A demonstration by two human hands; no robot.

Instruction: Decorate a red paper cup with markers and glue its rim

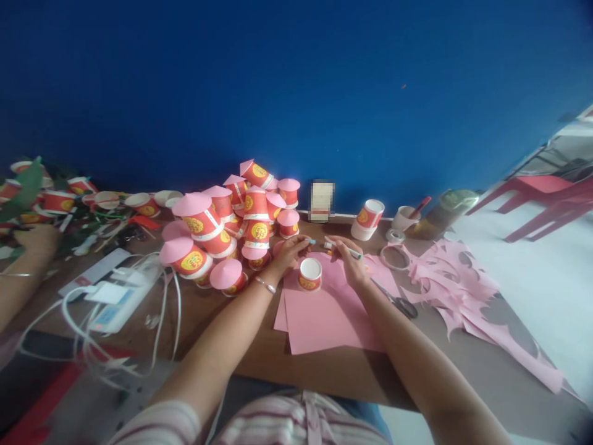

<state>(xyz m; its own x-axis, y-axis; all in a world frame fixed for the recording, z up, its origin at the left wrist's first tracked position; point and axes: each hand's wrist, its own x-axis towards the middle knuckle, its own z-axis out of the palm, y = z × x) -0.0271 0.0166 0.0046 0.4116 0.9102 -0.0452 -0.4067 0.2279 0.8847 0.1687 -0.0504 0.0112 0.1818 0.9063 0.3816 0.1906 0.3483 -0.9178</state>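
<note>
My right hand [350, 259] is closed around a white marker pen [356, 253], whose bare tip points left. Pinched in the fingers of my left hand [293, 252] is a small blue pen cap [312, 241], a short way apart from the pen. Between and just below both hands stands an upright red and white paper cup [309, 275]. It rests on overlapping pink paper sheets [324, 324]. Scissors [402, 303] lie right of the sheets, partly behind my right forearm.
Stacked paper cups with pink cone tops [197, 225] rise at left. A power strip [125, 296] with white cables lies nearer. Pink paper scraps [456, 281], tape rolls [395, 257] and a jar [445, 213] are right. Another person's hand [37, 238] is far left.
</note>
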